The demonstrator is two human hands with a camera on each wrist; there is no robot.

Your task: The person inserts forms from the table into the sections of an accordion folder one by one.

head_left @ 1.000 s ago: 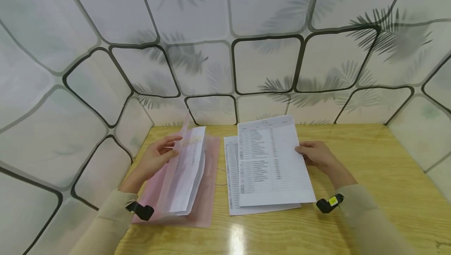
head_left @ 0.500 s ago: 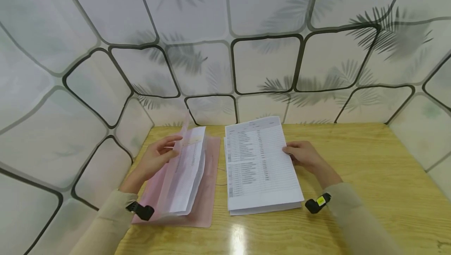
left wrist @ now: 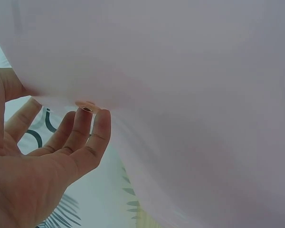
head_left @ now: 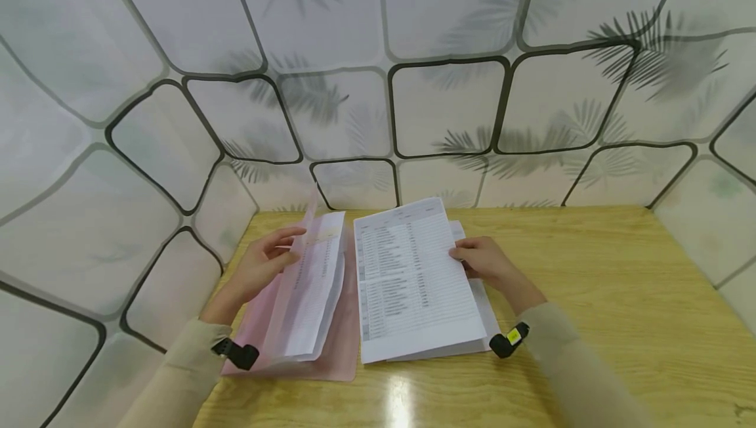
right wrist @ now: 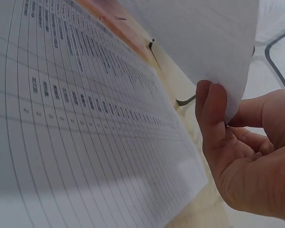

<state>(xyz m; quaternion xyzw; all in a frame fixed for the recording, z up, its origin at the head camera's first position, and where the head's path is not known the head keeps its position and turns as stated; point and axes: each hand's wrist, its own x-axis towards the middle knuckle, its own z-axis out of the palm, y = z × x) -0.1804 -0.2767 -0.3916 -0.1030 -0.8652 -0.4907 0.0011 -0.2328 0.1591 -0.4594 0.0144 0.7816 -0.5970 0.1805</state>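
At the left of the table, a translucent pink document folder lies with its cover raised. My left hand holds the cover's edge; in the left wrist view a small round button fastener shows at its fingertips. White printed papers stand tilted inside the folder. My right hand pinches the right edge of a printed sheet, lifted a little and overlapping the folder's right edge. Under it another printed sheet lies on the table, mostly covered in the head view.
The wooden table extends to the right of the papers. Patterned panels stand behind it and at both sides. A black device is worn on the left wrist and a similar one on the right.
My right hand has moved left with the sheet, from above the lower paper to the folder's right edge. My left hand and the raised cover have stayed in place.
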